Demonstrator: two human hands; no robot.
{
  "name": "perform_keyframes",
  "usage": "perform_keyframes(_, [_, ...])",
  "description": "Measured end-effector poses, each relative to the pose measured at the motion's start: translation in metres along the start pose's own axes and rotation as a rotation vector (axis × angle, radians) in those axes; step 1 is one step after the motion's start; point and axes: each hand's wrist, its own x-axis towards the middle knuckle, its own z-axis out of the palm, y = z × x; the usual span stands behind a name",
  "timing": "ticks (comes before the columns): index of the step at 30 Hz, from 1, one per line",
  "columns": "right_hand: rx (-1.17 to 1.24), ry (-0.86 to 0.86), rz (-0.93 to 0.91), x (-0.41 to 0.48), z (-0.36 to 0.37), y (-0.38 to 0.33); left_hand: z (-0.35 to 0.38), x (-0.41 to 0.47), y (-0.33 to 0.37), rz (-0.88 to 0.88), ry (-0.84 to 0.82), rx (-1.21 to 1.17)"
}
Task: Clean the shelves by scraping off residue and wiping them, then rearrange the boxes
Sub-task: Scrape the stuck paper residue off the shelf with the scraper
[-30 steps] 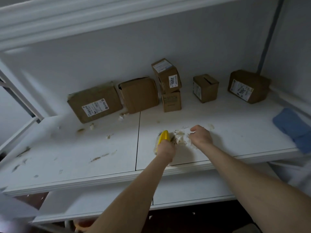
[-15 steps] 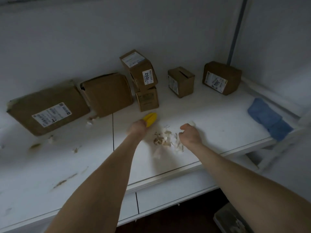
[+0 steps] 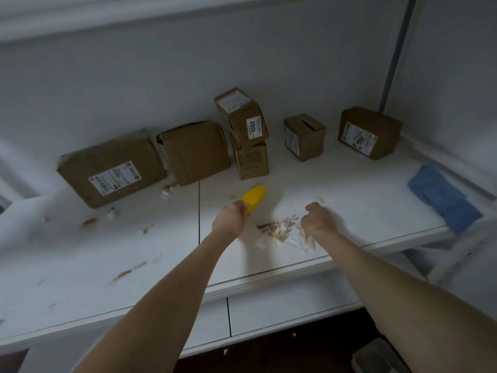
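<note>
Since a second ago: left hand point(image 3: 228, 218) and yellow scraper point(image 3: 254, 197) are off the scrapings pile point(image 3: 282, 232), now just up-left of it at frame centre. Hands apart.

Shelf point(image 3: 349, 200): rigid, residue spots left at lower left.

Boxes point(image 3: 113, 170) along the back: cardboard, probably light; take by opposite sides.

Scraper: stiff plastic, gripped at the handle.

Right hand point(image 3: 317, 219): curled beside the pile, contents not discernible.

Scrapings: loose, flaky.

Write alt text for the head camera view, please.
A person's left hand grips a yellow scraper over a white shelf; the right hand, curled, rests beside a pile of scraped residue. Cardboard boxes line the back, a blue cloth lies at right.
</note>
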Motion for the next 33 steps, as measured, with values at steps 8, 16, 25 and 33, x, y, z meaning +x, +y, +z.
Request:
perform_keyframes(8, [-0.045, -0.076, 0.06, -0.024, 0.003, 0.001, 0.018, -0.025, 0.01, -0.224, -0.108, 0.003])
perform_keyframes(16, [0.081, -0.085, -0.049, -0.032, 0.005, -0.01, -0.001, -0.029, 0.013, -0.212, 0.032, -0.042])
perform_keyframes(25, [0.016, -0.075, 0.006, -0.026, 0.013, -0.011, 0.024, -0.038, 0.021, -0.234, -0.127, 0.009])
perform_keyframes(33, [0.031, -0.047, -0.03, -0.019, 0.02, -0.026, -0.002, -0.02, -0.013, -0.315, 0.052, -0.013])
